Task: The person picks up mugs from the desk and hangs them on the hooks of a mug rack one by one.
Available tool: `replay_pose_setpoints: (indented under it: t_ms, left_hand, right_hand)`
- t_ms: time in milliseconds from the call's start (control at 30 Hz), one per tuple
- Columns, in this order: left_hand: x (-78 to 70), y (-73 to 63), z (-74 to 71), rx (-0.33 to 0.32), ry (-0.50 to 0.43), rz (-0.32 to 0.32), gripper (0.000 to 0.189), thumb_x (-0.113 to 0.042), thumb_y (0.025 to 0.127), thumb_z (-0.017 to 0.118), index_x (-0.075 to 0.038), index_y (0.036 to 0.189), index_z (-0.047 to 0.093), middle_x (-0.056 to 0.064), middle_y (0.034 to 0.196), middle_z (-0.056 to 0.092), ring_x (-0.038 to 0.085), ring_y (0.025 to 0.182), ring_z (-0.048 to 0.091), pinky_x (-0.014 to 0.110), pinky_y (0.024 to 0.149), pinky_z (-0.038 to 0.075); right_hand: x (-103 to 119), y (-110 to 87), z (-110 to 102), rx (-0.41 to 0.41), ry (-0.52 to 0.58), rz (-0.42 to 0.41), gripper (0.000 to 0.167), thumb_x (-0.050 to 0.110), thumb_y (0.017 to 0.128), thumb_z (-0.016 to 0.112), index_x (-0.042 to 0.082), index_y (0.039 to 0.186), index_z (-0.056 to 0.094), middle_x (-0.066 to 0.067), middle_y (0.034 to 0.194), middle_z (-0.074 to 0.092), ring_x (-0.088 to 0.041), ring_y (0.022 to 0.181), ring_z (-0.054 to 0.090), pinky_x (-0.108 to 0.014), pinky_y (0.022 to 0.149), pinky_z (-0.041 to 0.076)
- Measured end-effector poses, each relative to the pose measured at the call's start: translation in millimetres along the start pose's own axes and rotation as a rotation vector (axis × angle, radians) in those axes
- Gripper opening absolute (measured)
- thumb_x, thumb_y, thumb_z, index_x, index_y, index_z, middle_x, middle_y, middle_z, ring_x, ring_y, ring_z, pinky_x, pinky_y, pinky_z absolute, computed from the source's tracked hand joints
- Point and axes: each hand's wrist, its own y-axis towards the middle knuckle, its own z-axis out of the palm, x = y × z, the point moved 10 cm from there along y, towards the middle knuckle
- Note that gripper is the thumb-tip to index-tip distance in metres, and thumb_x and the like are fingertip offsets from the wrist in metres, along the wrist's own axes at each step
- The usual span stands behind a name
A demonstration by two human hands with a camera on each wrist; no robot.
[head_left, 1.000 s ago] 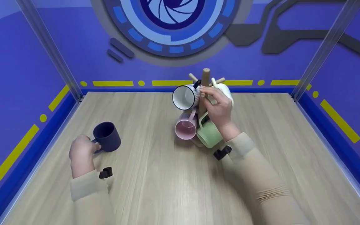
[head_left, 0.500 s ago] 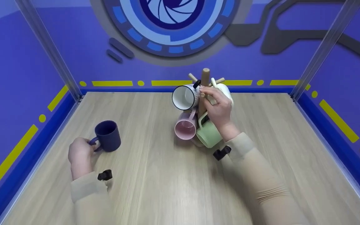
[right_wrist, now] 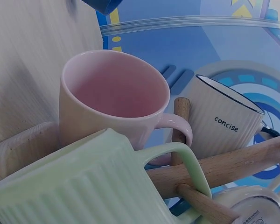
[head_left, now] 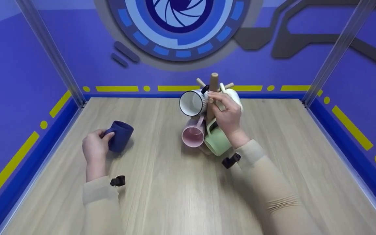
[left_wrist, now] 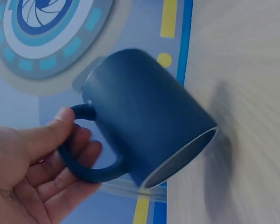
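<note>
My left hand (head_left: 96,147) grips a dark blue mug (head_left: 121,138) by its handle. The mug is tilted and raised, and its base shows apart from the tabletop in the left wrist view. At the wooden mug tree (head_left: 214,81), my right hand (head_left: 228,114) pinches an upper peg beside the post. A white mug with a black rim (right_wrist: 224,116) hangs at the tree's upper left, with a pink mug (head_left: 193,136) below it. A green ribbed mug (right_wrist: 79,186) hangs lower right. Behind my right hand is a cream-white mug (head_left: 235,98), partly hidden.
The wood-grain tabletop (head_left: 162,182) is bounded by blue printed walls (head_left: 18,81) at the back and both sides. Two bare pegs (head_left: 229,85) stick out near the top of the tree.
The dark blue mug has risen from the tabletop and tipped to the right, moving slightly right and away with my left hand. My right hand has stayed at the tree.
</note>
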Motion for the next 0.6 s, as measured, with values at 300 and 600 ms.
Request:
replay_pose_setpoints:
  t_ms: [300, 600]
  left_hand:
    - [-39.3, -19.6, -6.5, 0.015, -0.048, 0.032, 0.035, -0.031, 0.102, 0.066, -0.003, 0.122, 0.073, 0.022, 0.118, 0.075, 0.037, 0.105, 0.073, 0.052, 0.095, 0.058]
    - [-93.7, -39.3, -0.8, 0.103, -0.053, 0.169, 0.038, -0.032, 0.101, 0.067, -0.005, 0.127, 0.072, 0.021, 0.122, 0.074, 0.037, 0.108, 0.072, 0.052, 0.097, 0.059]
  right_hand:
    - [1.3, -5.1, -0.4, -0.020, -0.021, -0.021, 0.023, -0.007, 0.081, 0.082, 0.000, 0.102, 0.078, -0.017, 0.104, 0.079, -0.030, 0.101, 0.075, -0.027, 0.100, 0.056]
    - [25.3, -10.0, 5.2, 0.070, -0.083, -0.124, 0.040, 0.016, 0.088, 0.082, -0.002, 0.122, 0.070, -0.020, 0.127, 0.069, -0.038, 0.126, 0.060, -0.042, 0.118, 0.044]
